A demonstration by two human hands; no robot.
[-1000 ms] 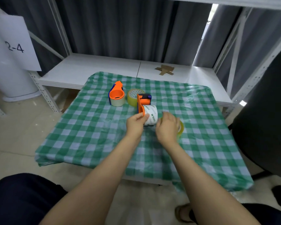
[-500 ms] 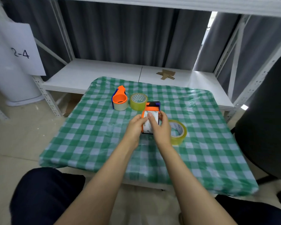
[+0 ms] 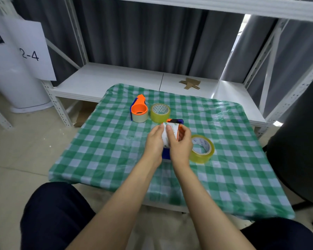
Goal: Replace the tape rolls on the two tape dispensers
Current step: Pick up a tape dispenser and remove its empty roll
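We hold the orange-and-blue plastic tape dispenser (image 3: 172, 134) up off the green-and-white checked tablecloth (image 3: 105, 150) near its centre, both hands closed on it. Our left hand (image 3: 154, 143) grips the white printed tape roll (image 3: 167, 135) mounted in it; our right hand (image 3: 182, 144) wraps the orange side, thumb pressed on the roll's face. We judge this the first step: working the old roll off its hub. Next we would pull it sideways while steadying the frame. A yellowish clear tape roll (image 3: 202, 148) lies just beside our right hand at three o'clock. At eleven o'clock stand a second orange dispenser (image 3: 139, 110) and another yellowish roll (image 3: 160, 112), touching or nearly so.
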